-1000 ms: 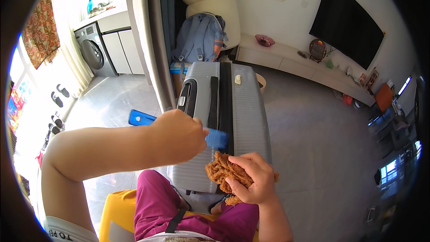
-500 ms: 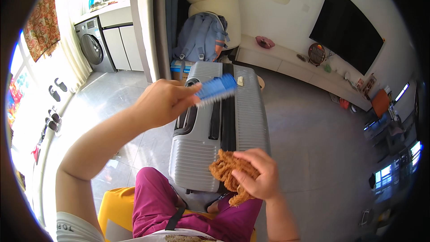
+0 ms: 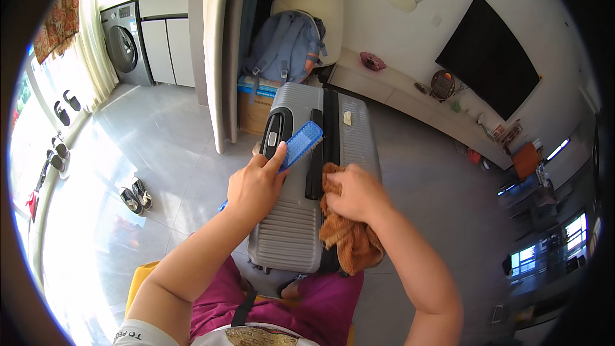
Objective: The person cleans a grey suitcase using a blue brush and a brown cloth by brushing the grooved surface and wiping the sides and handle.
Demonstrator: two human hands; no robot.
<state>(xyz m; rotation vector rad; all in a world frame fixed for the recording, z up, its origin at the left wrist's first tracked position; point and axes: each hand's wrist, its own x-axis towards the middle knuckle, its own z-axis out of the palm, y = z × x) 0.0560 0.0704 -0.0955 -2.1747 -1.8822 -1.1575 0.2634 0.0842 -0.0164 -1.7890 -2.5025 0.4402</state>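
Note:
A grey ribbed suitcase (image 3: 286, 240) lies in front of my knees, with black handles and a dark strip along its middle. My left hand (image 3: 255, 186) is closed round a blue scrubbing brush (image 3: 303, 143), held over the handle side of the case. The brush's blue back faces up, and pale bristles show along its edge. Gripped in my right hand (image 3: 357, 193) is a brown cloth (image 3: 351, 243), bunched against the case beside the dark strip and hanging toward the near end. A small pale patch (image 3: 347, 118) marks the far part of the case.
Behind the suitcase, a blue-grey backpack (image 3: 285, 45) rests on a cardboard box (image 3: 255, 115). A low white cabinet (image 3: 410, 99) runs along the right wall. Dark shoes (image 3: 136, 196) lie on the floor to the left, and a washing machine (image 3: 126, 45) stands farther back.
My right hand has brought the cloth forward onto the suitcase. The brush in my left hand has swung from nearly level to a steep slant and come lower. The view has shifted slightly.

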